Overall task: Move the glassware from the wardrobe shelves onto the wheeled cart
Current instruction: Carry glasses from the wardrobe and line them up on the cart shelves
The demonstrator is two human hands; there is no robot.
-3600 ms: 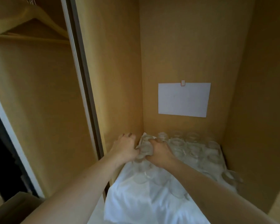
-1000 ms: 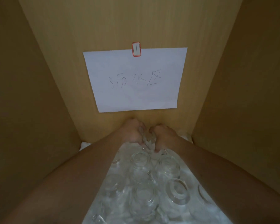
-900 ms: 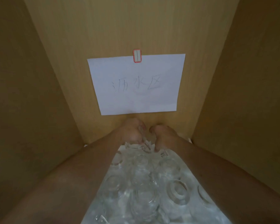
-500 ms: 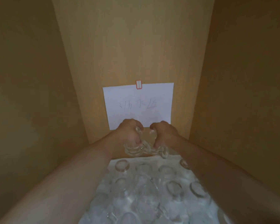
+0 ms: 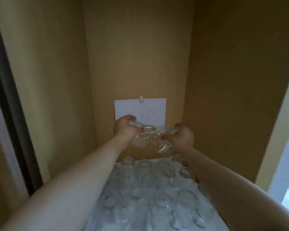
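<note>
The left hand [image 5: 126, 128] has its grip curled round clear glasses [image 5: 141, 139], and the right hand [image 5: 180, 139] is likewise closed on clear glassware [image 5: 163, 145], both loads held up in the air above the far end of the shelf, in front of the white paper sheet [image 5: 140, 108] fixed to the back panel. How many pieces each hand carries cannot be told, since the glass is blurred and see-through, but each seems to hold more than one, and the two bunches look to be touching between the hands. That is the main hazard as I judge it: glasses pinched together by a few fingers can knock against each other and chip, or one can slip free and fall onto the rows of upturned glasses [image 5: 150, 189] standing below, breaking several at once. Drawing the arms back over those rows could also tip one with a forearm. The rest of the glassware stands close-packed on a white cloth [image 5: 205, 205] that covers the wardrobe shelf, filling it from the far edge to the near one. Plain wooden walls close in left, right and behind; a dark door frame [image 5: 15, 114] runs down the left, and a pale bright strip shows at far right. The wheeled cart is not in view.
</note>
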